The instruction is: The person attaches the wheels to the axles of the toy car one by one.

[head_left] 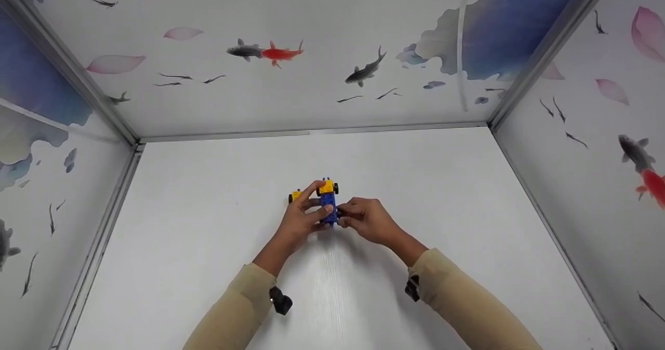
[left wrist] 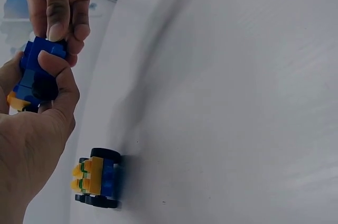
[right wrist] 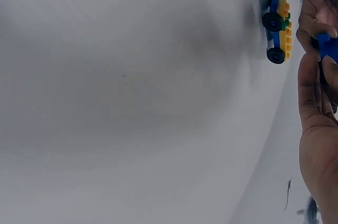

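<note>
My left hand (head_left: 296, 224) grips a building-block toy car (head_left: 327, 200) with a long blue base, a yellow block at its far end and black wheels. The car is raised over the table, and the left thumb lies across the blue part. From the right, my right hand (head_left: 373, 221) pinches a small dark piece at the near side of the blue base; the fingers mostly hide it, so I cannot tell whether it is a wheel. Blue blocks (left wrist: 36, 55) show between both hands in the left wrist view.
A second block car (left wrist: 95, 177), yellow and blue with green bits and black wheels, stands on the white table (head_left: 208, 194) beyond the left hand, which partly covers it in the head view. Printed panels (head_left: 311, 95) wall the table at the back and both sides.
</note>
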### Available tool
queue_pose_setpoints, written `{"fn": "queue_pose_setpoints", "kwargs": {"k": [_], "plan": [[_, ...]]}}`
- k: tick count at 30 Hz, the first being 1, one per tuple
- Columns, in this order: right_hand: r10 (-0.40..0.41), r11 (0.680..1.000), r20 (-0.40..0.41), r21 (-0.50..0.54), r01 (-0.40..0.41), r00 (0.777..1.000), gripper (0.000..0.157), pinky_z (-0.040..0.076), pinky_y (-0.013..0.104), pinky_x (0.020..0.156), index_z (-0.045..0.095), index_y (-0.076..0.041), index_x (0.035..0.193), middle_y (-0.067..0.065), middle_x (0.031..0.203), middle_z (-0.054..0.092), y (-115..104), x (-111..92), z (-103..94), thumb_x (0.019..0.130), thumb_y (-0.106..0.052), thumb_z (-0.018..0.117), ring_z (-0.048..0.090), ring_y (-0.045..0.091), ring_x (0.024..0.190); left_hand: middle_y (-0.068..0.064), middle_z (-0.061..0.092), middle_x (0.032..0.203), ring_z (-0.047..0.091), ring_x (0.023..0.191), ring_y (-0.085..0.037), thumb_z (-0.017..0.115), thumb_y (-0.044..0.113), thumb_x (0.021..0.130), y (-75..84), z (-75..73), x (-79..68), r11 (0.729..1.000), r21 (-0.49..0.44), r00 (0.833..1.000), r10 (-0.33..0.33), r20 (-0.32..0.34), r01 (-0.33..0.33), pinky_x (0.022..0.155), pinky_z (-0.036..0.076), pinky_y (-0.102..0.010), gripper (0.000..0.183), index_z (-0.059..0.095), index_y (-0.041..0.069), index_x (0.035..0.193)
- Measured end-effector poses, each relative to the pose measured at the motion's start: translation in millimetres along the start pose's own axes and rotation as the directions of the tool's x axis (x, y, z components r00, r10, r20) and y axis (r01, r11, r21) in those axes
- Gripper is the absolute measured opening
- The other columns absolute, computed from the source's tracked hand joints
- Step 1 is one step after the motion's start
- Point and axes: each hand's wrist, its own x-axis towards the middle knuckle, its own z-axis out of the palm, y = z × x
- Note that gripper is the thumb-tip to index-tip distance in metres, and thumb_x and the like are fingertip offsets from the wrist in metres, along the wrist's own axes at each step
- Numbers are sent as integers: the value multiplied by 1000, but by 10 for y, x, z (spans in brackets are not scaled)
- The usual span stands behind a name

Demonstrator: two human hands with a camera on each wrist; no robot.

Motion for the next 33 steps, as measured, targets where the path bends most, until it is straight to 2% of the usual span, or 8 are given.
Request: {"fn": "queue_pose_setpoints", "kwargs": {"k": [5, 11, 14, 19, 22, 24, 33], "plan": [[6, 1000, -4, 30, -6, 1000, 34, 68, 32, 91, 77, -3, 136, 14, 114, 79, 27, -29, 1, 102, -5, 78, 80, 24, 102, -24, 54, 154, 69, 125, -35, 78, 20, 105, 2, 12, 0, 1000, -1, 1000, -8, 10, 8, 92, 68, -38, 69, 50, 42, 164], [6, 999, 6, -45, -6, 1000, 38, 69, 43, 91, 76, -8, 140, 12, 126, 79, 23, -26, -19, 103, -15, 80, 81, 30, 110, -23, 55, 155, 68, 127, -36, 79, 23, 104, -13, 14, 6, 1000, 4, 1000, -20, 0, 20, 93, 69, -39, 69, 50, 44, 164], [10, 997, -18, -71, -11, 1000, 48, 69, 50, 94, 73, -7, 144, 16, 136, 73, 12, -5, -30, 100, -22, 85, 77, 36, 117, -23, 55, 155, 68, 129, -37, 80, 24, 104, -18, 15, 15, 1000, 2, 1000, -26, -8, 26, 93, 69, -40, 69, 51, 45, 163], [8, 992, -72, -124, -17, 997, 81, 62, 58, 107, 56, -9, 162, 15, 157, 56, -16, 24, -24, 93, -31, 92, 60, 39, 142, -23, 56, 155, 67, 130, -38, 80, 28, 104, -33, 26, 15, 999, 45, 1000, -22, -14, 23, 93, 69, -41, 68, 52, 46, 162], [13, 983, -69, -183, -25, 998, 96, 53, 60, 120, 44, -15, 171, 9, 170, 44, -26, 48, -1, 91, -34, 94, 47, 37, 155, -22, 57, 155, 68, 128, -37, 80, 31, 103, -51, 27, 9, 996, 83, 1000, -14, -10, 15, 91, 69, -43, 67, 52, 47, 162], [18, 976, -55, -214, -29, 998, 102, 47, 60, 126, 38, -19, 174, 7, 176, 39, -26, 68, 18, 90, -35, 94, 42, 36, 159, -21, 58, 154, 69, 126, -35, 81, 32, 103, -61, 25, 7, 995, 96, 1000, -12, -4, 12, 91, 70, -45, 68, 52, 47, 162], [-16, 969, -6, -245, 14, 1000, 107, 45, 58, 128, 32, -22, 176, 6, 178, 38, 9, 162, 52, 90, -34, 95, 44, 34, 156, -21, 59, 153, 73, 119, -31, 79, 34, 104, -86, -23, 24, 994, 110, 999, 3, 39, -8, 90, 70, -46, 71, 47, 45, 166]]}}
